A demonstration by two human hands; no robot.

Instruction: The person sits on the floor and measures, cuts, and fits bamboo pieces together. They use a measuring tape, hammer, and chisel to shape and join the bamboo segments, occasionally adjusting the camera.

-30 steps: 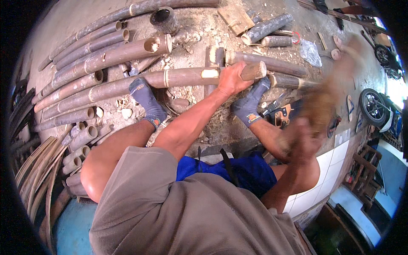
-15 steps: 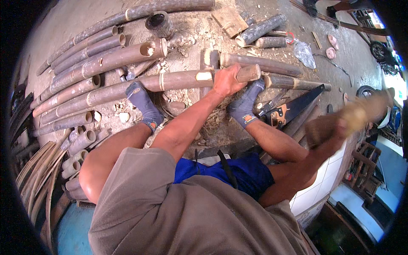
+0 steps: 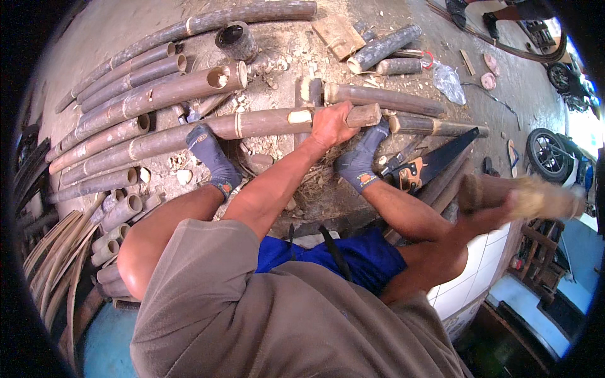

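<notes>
A long bamboo pole (image 3: 170,140) with a pale cut notch lies across the floor beneath my socked feet. At its right end my left hand (image 3: 332,124) is closed, wrapped round a thick brown wooden piece (image 3: 364,116) that sticks out past the fingers. Whether this piece is part of the pole or separate, I cannot tell. Out to the right, my right hand (image 3: 496,213) grips a short, thick club of bamboo or wood (image 3: 545,200), raised off the floor and smeared by motion. A handsaw (image 3: 441,157) with a black blade lies beyond my right shin.
Several bamboo poles (image 3: 126,113) lie at the left, above split strips (image 3: 57,264). Wood shavings (image 3: 274,63) litter the floor near a dark pot (image 3: 236,41). Cut bamboo pieces (image 3: 387,47) and a plastic bag (image 3: 449,83) lie farther off. A motorcycle wheel (image 3: 547,154) stands right.
The club in my right hand has swung lower and now lies nearer level. My left hand keeps its grip. More of another person's feet and of the motorcycle wheel shows at the right.
</notes>
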